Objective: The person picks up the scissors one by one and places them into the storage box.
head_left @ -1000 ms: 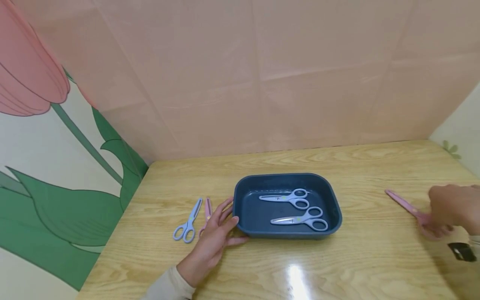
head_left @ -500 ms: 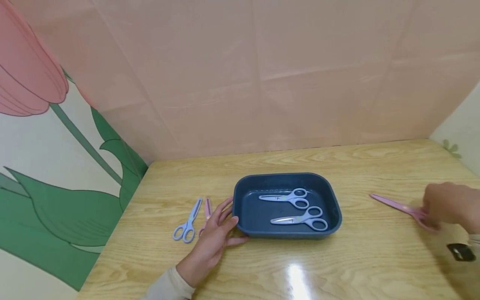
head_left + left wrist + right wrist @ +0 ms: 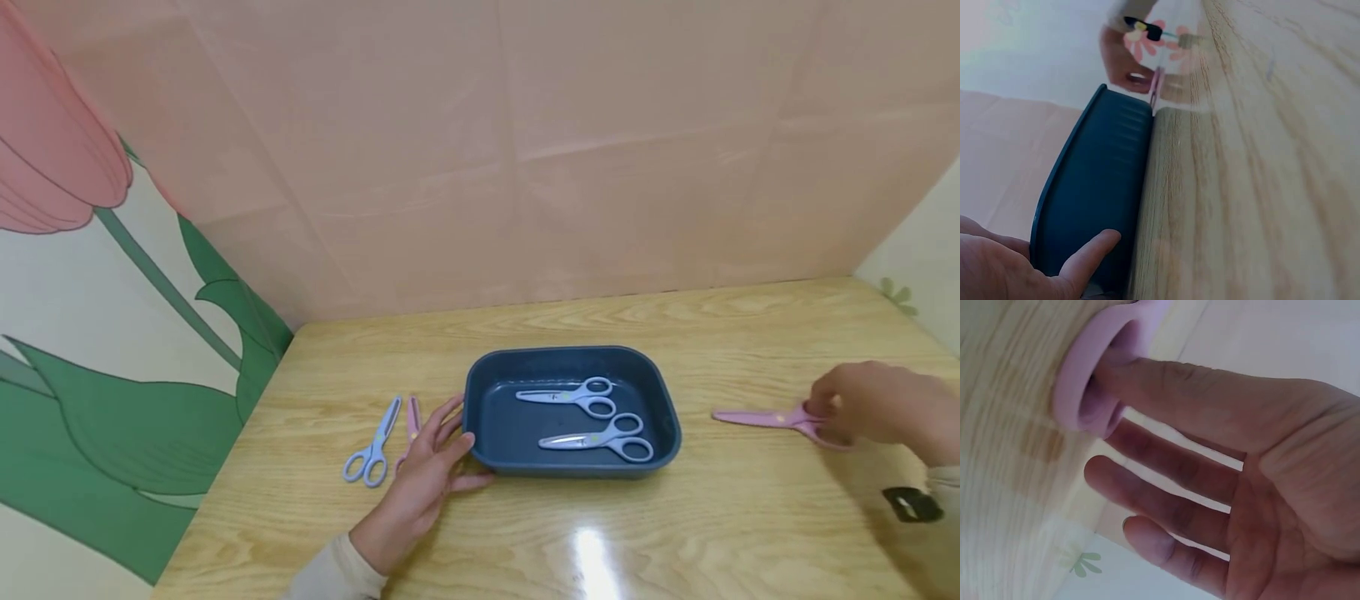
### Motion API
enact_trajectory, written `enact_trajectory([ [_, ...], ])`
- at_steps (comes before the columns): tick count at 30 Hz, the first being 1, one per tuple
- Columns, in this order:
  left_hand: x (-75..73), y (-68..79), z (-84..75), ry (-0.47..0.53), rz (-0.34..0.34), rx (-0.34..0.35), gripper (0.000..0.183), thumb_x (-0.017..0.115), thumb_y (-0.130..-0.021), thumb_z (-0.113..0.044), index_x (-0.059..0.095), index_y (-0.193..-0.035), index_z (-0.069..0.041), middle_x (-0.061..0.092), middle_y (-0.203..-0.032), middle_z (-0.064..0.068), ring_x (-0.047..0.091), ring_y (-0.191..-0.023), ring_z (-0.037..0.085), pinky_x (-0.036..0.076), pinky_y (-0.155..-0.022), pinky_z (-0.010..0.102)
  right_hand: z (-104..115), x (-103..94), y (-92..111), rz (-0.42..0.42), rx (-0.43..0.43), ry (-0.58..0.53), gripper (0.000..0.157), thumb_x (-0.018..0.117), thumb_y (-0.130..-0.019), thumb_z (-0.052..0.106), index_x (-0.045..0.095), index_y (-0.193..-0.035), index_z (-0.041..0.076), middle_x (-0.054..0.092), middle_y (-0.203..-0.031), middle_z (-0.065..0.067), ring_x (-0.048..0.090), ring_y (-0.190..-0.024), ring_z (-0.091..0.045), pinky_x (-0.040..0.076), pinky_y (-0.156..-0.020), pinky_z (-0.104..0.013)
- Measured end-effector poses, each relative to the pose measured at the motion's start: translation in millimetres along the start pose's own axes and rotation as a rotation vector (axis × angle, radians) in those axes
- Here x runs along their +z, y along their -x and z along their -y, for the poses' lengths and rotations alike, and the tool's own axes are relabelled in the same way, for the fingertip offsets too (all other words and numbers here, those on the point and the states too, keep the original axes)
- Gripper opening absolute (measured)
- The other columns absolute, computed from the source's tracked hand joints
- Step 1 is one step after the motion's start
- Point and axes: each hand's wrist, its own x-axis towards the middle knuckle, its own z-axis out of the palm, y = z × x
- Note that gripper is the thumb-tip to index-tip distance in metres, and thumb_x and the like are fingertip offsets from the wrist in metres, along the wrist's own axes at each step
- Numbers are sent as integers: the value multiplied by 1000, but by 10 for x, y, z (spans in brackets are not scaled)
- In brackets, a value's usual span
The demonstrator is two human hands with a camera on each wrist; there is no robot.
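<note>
In the head view, a dark blue tray (image 3: 498, 429) stands mid-table, holding two pairs of blue scissors (image 3: 573, 397). My left hand (image 3: 422, 475) rests against its near left corner, one fingertip on the rim and another finger straight along the front wall. At the right, my right hand (image 3: 873, 408) pinches pink scissors (image 3: 757, 418) by a handle loop, blades pointing left toward the tray. The right wrist view shows a digit through the pink handle loop (image 3: 1072, 384) and the other fingers extended. Part of the handle is hidden by the hand in the head view.
Left of the tray lie blue scissors (image 3: 375, 446) and pink scissors (image 3: 413, 421), the latter partly behind my left hand. A pink sheet (image 3: 495, 167) hangs behind the wooden table (image 3: 712, 517). A flowered panel (image 3: 187, 433) stands at the left.
My right hand has moved left with the pink scissors, whose blades have swung from a slant to nearly level, pointing at the tray. My left hand and the tray keep their places.
</note>
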Motion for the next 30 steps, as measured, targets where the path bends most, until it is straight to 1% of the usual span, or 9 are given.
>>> enact_trajectory([
  [2, 0, 2, -3, -5, 4, -2, 60, 51, -103, -11, 27, -157, -20, 23, -164, 17, 53, -131, 41, 56, -87, 60, 46, 16, -10, -12, -13, -9, 13, 81, -75, 23, 70, -82, 23, 60, -79, 3, 49, -69, -17, 40, -57, -33],
  [5, 0, 1, -8, -10, 5, -3, 59, 51, -103, -12, 27, -156, -20, 23, -164, 17, 53, -131, 41, 56, -87, 60, 126, 32, -42, -2, -38, -52, 15, 82, -76, 24, 68, -82, 22, 57, -75, 5, 45, -67, -16, 36, -58, -30],
  [9, 6, 3, -7, -10, 6, 0, 59, 51, -103, -12, 27, -157, -20, 23, -164, 17, 52, -131, 41, 56, -87, 60, 210, 47, -78, 2, -68, -75, 13, 80, -78, 22, 68, -81, 21, 55, -71, 7, 44, -65, -14, 35, -58, -29],
  [11, 7, 3, -2, -8, 6, 1, 59, 50, -104, -11, 26, -157, -20, 22, -164, 17, 52, -132, 41, 56, -87, 60, 246, 62, -89, -26, -94, -54, 12, 80, -79, 21, 67, -80, 23, 56, -73, 8, 45, -66, -13, 37, -59, -29],
  [18, 2, -3, 14, 4, 7, -4, 59, 50, -104, -12, 26, -157, -21, 21, -165, 16, 48, -135, 43, 55, -88, 61, 389, 123, -123, -180, -172, -11, 18, 83, -75, 20, 68, -81, 29, 64, -90, 8, 48, -72, -6, 41, -62, -25],
  [22, 0, -3, 13, 11, 4, -8, 59, 50, -104, -12, 27, -157, -21, 21, -165, 16, 45, -138, 43, 55, -88, 62, 457, 161, -145, -211, -187, 7, 20, 82, -76, 17, 67, -81, 28, 64, -92, 9, 48, -71, -2, 41, -61, -23],
  [26, 3, 2, 7, 12, 2, -8, 59, 50, -104, -12, 27, -157, -20, 21, -165, 16, 45, -137, 43, 55, -88, 61, 480, 210, -152, -242, -227, 10, 22, 80, -75, 14, 62, -77, 27, 57, -89, 11, 44, -70, 2, 39, -59, -20],
  [28, 5, 5, 6, 11, 1, -8, 59, 50, -104, -12, 27, -157, -20, 22, -165, 17, 47, -136, 43, 55, -88, 61, 486, 223, -147, -267, -243, 29, 23, 80, -75, 13, 61, -78, 27, 54, -87, 13, 43, -70, 4, 40, -58, -19],
  [30, 6, 6, 5, 9, 0, -10, 59, 50, -104, -12, 27, -157, -20, 22, -164, 17, 48, -135, 42, 55, -87, 61, 490, 221, -139, -272, -245, 41, 20, 79, -78, 13, 62, -83, 24, 55, -87, 12, 46, -70, 2, 42, -58, -21],
])
